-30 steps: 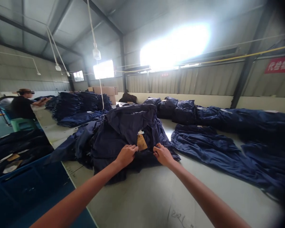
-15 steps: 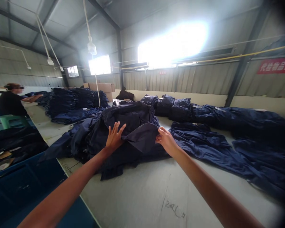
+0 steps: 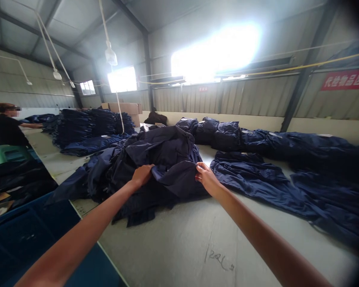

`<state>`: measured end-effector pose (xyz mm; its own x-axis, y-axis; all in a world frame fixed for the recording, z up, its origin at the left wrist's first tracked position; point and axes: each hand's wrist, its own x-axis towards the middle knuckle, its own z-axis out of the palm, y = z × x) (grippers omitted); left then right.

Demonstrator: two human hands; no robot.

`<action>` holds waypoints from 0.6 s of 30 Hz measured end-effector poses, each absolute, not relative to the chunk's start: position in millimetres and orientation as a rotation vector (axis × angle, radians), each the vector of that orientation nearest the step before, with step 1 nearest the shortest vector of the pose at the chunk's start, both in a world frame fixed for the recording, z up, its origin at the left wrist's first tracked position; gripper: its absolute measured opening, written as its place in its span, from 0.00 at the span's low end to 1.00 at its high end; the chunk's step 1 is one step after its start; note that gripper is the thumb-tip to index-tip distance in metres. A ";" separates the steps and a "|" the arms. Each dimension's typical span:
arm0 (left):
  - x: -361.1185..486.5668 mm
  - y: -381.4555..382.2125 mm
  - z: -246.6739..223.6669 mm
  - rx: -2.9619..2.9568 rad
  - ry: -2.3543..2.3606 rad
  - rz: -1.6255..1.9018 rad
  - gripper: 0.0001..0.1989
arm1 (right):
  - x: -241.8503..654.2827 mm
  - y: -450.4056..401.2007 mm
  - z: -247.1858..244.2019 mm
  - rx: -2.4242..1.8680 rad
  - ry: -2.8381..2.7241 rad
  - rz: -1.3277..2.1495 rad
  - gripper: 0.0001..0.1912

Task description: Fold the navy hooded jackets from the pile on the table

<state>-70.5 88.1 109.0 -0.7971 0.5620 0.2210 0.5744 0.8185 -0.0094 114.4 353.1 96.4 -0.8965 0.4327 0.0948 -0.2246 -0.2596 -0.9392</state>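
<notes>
A heap of dark navy garments lies on the pale table in front of me, and the top garment is between my two hands. My left hand is closed on that garment's edge, its fingertips partly hidden by the cloth. On the other side, my right hand pinches the same garment between thumb and fingers. The fabric hangs slack and folded from hand to hand. Which part of the garment this is, I cannot tell.
Another navy garment lies spread to the right. Folded navy bundles line the back. Tall garment stacks and a cardboard box stand at the back left. A blue bin is at the lower left, and a person works beyond it.
My left hand has gone from spread fingers on the cloth to a closed grip on its edge. My right hand keeps its pinch. The cloth between them has shifted and sagged.
</notes>
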 end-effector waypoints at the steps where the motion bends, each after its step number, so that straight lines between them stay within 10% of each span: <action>1: -60.4 92.9 105.5 -0.926 -2.783 -0.061 0.24 | 117.2 357.5 90.1 -0.294 -1.583 2.193 0.20; 18: 203.7 238.0 13.0 -2.133 -2.380 0.302 0.09 | 413.2 507.0 -42.7 -1.008 -1.452 1.870 0.14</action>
<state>203.7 238.0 13.0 -0.1159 0.9776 -0.1757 0.9905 0.1006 -0.0935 413.2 507.0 -42.7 -0.5603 0.7983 -0.2209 0.0164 -0.2560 -0.9666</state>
